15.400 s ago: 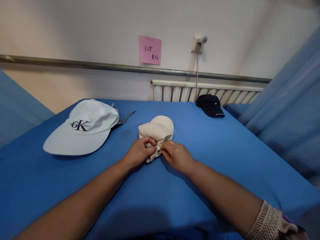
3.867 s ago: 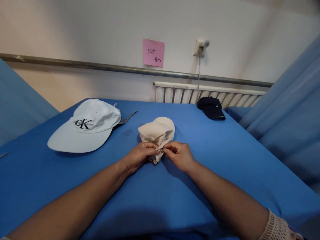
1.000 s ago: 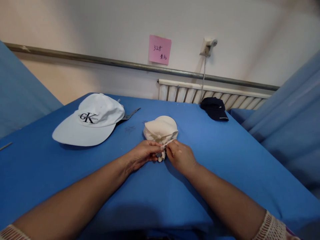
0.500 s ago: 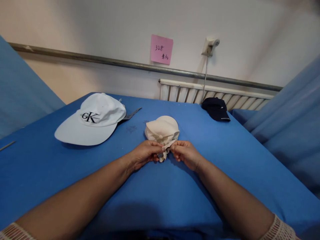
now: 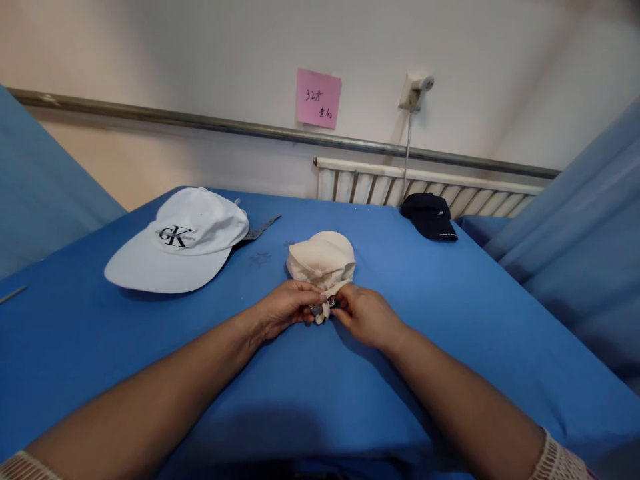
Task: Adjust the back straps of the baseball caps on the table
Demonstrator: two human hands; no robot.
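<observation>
1. The pale wall (image 5: pixel 225 60) fills the upper background.
2. Before me spreads the table (image 5: pixel 400 373), covered in blue cloth.
3. A blue curtain (image 5: pixel 575 273) hangs along my right.
4. A metal rail (image 5: pixel 200 123) runs across the wall, above the white radiator (image 5: pixel 370 189) behind the table.
5. The white cap (image 5: pixel 183 240) with black lettering sits well to my left, brim pointing left and toward me, a grey tail sticking out behind it.
6. The beige cap (image 5: pixel 323 257) lies on the table straight ahead, its gathered near end between my hands.
7. My left hand (image 5: pixel 286 308) pinches the beige strap (image 5: pixel 335 289) of that cap between thumb and fingers.
8. My right hand (image 5: pixel 370 316) is at the strap's other end, fingers curled, thumb below; I cannot tell how firmly they close.
9. The dark cap (image 5: pixel 429 217) rests at the far right of the table.
10. A pink note (image 5: pixel 319 99) is stuck on the wall above the rail.
11. A small metal buckle (image 5: pixel 332 302) shows just under the strap.
</observation>
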